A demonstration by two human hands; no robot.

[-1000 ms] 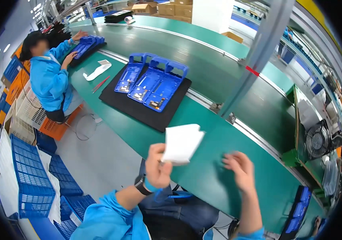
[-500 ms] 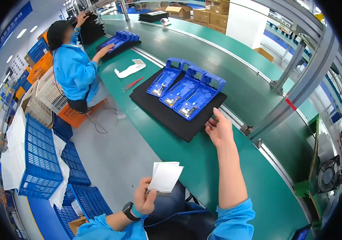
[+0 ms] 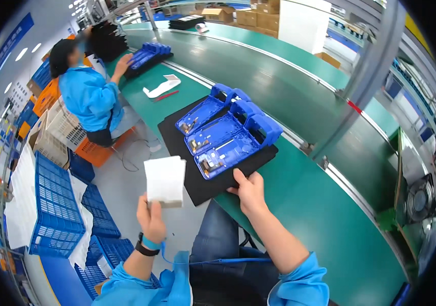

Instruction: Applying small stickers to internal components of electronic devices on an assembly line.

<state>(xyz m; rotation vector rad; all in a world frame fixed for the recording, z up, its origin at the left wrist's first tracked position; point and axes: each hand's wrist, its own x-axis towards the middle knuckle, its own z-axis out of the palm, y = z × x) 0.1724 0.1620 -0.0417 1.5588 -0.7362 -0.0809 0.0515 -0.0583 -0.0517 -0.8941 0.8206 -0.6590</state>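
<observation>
My left hand [image 3: 151,220] is closed on a small stack of white sheets [image 3: 164,178], held up beside the table's near edge. My right hand [image 3: 250,193] grips the near right edge of a black board [image 3: 213,192], thumb on top and the other fingers mostly hidden underneath. On that board lie three blue plastic housings [image 3: 225,148] side by side, each with a raised loop-like end at the far side. Small circuit parts and ribbon pieces show inside them. The board's near corner juts past the edge of the green table [image 3: 310,214].
Red tweezers [image 3: 166,96] and a white strip [image 3: 162,87] lie beyond the board. A co-worker in blue [image 3: 88,92] sits at the far left near another loaded board. A conveyor [image 3: 259,76] runs along the far side. Blue crates [image 3: 57,204] stand at the left.
My right hand has taken hold of the black board, which has come nearer to me with the housings on it. My left hand has moved up and left with the white sheets.
</observation>
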